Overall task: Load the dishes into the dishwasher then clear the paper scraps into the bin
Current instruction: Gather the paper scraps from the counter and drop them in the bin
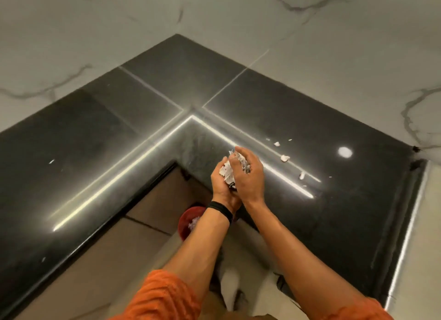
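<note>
On the left stretch of the black countertop (78,133) lie two tiny white flecks (51,161), well apart from everything else. Below the inner corner of the counter, a red bin (188,218) stands on the floor with some scraps already in it, partly hidden by the left forearm and its black wristband (220,210). Above the counter's near edge, the left hand (222,183) cups upward and the right hand (251,176) closes over it from the right. Pressed together, both curl round a bunch of paper scraps (228,171). To the right, several loose scraps (285,158) are scattered on the counter.

The step in hand looks like carrying this handful to the bin. To do it well, I would keep the palms sealed so nothing slips out below, lower the hands right over the bin's mouth before parting them, then go back for the loose scraps on the right and the flecks on the far left.

No brand or label shows. The scraps carry dark print, too small to read.
</note>
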